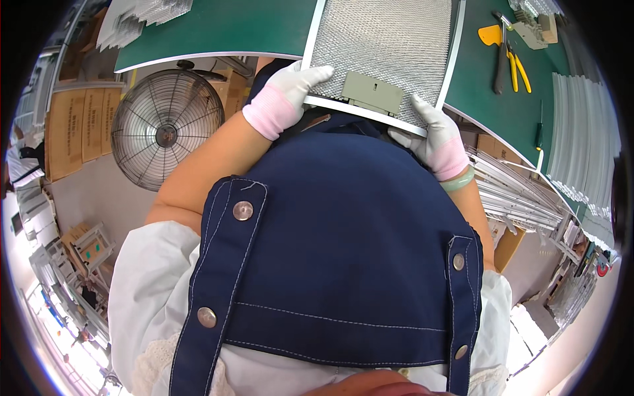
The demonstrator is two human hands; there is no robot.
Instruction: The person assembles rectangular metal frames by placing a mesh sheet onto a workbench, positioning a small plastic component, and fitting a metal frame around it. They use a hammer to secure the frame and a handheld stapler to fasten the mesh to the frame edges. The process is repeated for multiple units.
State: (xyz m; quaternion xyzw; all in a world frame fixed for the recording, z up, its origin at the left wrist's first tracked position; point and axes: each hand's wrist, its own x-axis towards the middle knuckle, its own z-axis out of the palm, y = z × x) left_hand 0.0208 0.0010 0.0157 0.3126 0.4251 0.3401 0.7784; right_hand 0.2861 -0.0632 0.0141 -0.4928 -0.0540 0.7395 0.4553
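A rectangular metal mesh filter panel with a silver frame lies on the green workbench, its near edge overhanging toward me. A grey latch plate sits at the middle of that near edge. My left hand, in a white glove with a pink cuff, grips the panel's near left corner. My right hand, gloved the same way and with a pale green bangle at the wrist, holds the near right corner. My dark blue apron fills the lower middle of the view.
Pliers with yellow handles, a yellow scraper and a screwdriver lie on the bench at the right. Stacks of silver frame strips sit further right. A round floor fan stands at the left beside cardboard boxes.
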